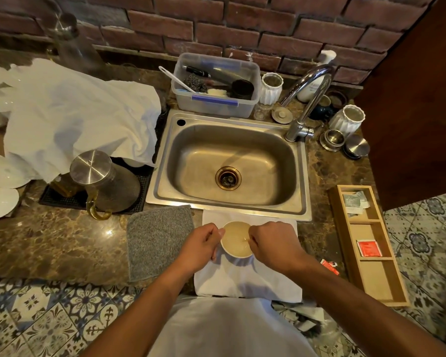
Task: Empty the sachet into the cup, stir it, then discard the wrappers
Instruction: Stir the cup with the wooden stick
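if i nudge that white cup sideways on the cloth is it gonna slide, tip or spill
The cup looks nearly full of pale liquid, so it is probably heavy enough not to tip easily, but apt to slop over its rim. It stands on a soft white cloth, which would likely bunch and drag rather than let it slide. The left hand at its side should steady it.

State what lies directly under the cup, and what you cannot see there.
The cup stands on a white folded cloth at the counter's front edge, below the sink. The left hand and right hand flank it. The cloth hides the counter beneath.
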`<move>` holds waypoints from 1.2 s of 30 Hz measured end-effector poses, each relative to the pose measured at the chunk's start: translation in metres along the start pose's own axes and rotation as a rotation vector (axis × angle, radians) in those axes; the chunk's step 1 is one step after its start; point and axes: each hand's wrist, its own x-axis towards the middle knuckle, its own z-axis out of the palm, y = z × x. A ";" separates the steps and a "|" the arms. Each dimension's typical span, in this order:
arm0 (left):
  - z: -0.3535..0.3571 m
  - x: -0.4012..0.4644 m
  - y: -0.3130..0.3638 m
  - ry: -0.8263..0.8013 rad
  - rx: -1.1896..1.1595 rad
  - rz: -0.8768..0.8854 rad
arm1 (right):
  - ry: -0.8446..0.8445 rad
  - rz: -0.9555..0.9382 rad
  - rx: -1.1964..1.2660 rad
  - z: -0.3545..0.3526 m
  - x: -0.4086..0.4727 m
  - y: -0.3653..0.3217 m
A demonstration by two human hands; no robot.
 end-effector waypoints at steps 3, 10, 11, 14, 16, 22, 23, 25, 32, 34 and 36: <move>0.002 -0.001 0.004 0.024 0.026 0.010 | -0.059 0.010 0.055 0.001 -0.002 -0.004; 0.006 -0.006 0.012 0.052 0.070 0.019 | 0.036 0.099 0.178 0.008 0.006 -0.014; 0.006 -0.007 0.013 0.051 0.057 0.023 | 0.062 0.116 0.177 0.008 0.007 -0.014; 0.005 -0.007 0.013 0.040 0.034 0.022 | 0.115 0.136 0.168 0.009 0.005 -0.011; 0.005 -0.007 0.011 0.039 0.036 0.020 | 0.124 0.129 0.176 0.012 0.001 -0.013; 0.007 -0.004 0.007 0.032 0.045 0.015 | 0.110 0.165 0.183 0.012 0.000 -0.018; 0.007 -0.003 0.007 0.030 0.045 0.014 | 0.113 0.164 0.191 0.011 0.000 -0.018; 0.008 -0.002 0.006 0.031 0.054 0.019 | 0.095 0.159 0.209 0.008 -0.001 -0.020; 0.008 -0.002 0.004 0.030 0.037 0.016 | -0.003 0.158 0.212 0.003 -0.002 -0.017; 0.008 -0.002 0.005 0.028 0.030 0.016 | -0.019 0.154 0.192 0.002 -0.004 -0.015; 0.008 -0.002 0.006 0.031 0.035 0.021 | -0.014 0.153 0.180 0.001 -0.005 -0.011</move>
